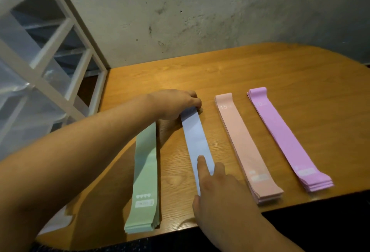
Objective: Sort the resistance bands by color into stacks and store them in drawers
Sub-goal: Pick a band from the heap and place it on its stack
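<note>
Head view | our left hand (176, 103) pinches blue band (197, 137) far end | right hand (218, 189) forefinger presses near end | axis near-to-far across tabletop (260, 67)

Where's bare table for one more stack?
Free: table strip between the stacks' far ends and the wall; also right of purple stack. Tight: gaps between green stack, blue band, peach stack. On blue band: left hand, right hand.

Table (260, 67) lay open at the back up to the wall (220, 21), drawer rack (69, 22) closed off the left, narrow lanes ran between green stack (146, 171), blue band (197, 137), peach stack (242, 141), purple stack (280, 131).
</note>
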